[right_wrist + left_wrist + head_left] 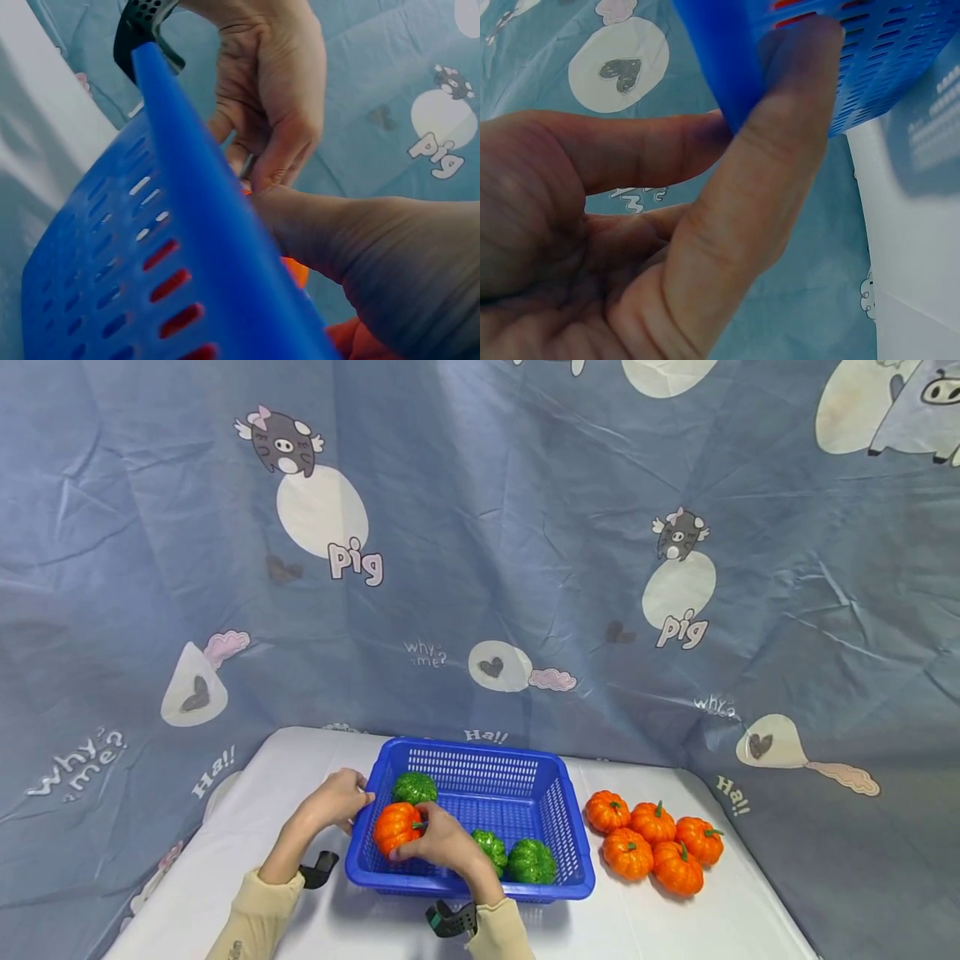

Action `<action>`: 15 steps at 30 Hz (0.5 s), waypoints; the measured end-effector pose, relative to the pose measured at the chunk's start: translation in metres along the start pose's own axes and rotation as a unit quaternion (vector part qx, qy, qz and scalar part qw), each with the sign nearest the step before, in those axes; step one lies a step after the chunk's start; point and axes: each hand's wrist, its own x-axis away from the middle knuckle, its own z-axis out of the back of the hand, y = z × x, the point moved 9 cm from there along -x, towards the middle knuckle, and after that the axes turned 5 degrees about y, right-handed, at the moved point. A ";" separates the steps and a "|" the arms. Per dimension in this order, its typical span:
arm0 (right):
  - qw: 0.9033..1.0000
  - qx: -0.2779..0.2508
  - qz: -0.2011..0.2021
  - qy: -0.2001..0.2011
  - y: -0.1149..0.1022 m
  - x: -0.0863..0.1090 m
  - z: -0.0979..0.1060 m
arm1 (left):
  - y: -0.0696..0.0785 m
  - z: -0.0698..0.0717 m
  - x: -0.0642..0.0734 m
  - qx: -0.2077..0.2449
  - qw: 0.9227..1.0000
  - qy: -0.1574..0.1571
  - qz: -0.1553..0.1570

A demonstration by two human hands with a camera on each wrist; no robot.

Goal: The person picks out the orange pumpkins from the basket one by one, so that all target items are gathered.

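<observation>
My left hand grips the left rim of a blue plastic basket; in the left wrist view its thumb and a finger pinch the basket's edge. Inside the basket's left end, my right hand holds an orange pumpkin with a green stem, thumb and fingers spread round it. Behind this pumpkin lies a green pumpkin. Two more green pumpkins are in the front of the basket, one partly behind my right wrist. The basket wall hides most of the orange pumpkin in the right wrist view.
To the right of the basket, several orange pumpkins stand in a group on the white tabletop. A blue cloth printed with pigs hangs behind and beside the table. Each wrist wears a dark strap.
</observation>
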 end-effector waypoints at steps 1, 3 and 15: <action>1.000 -0.002 -0.001 0.001 0.000 0.000 0.002 | 0.000 0.000 0.000 0.000 1.000 0.000 0.001; 1.000 -0.009 -0.003 0.002 0.001 0.000 0.005 | 0.000 0.000 0.000 -0.003 1.000 -0.001 0.000; 1.000 -0.002 0.031 0.004 -0.008 0.013 0.046 | 0.000 0.000 -0.002 -0.010 1.000 -0.002 -0.002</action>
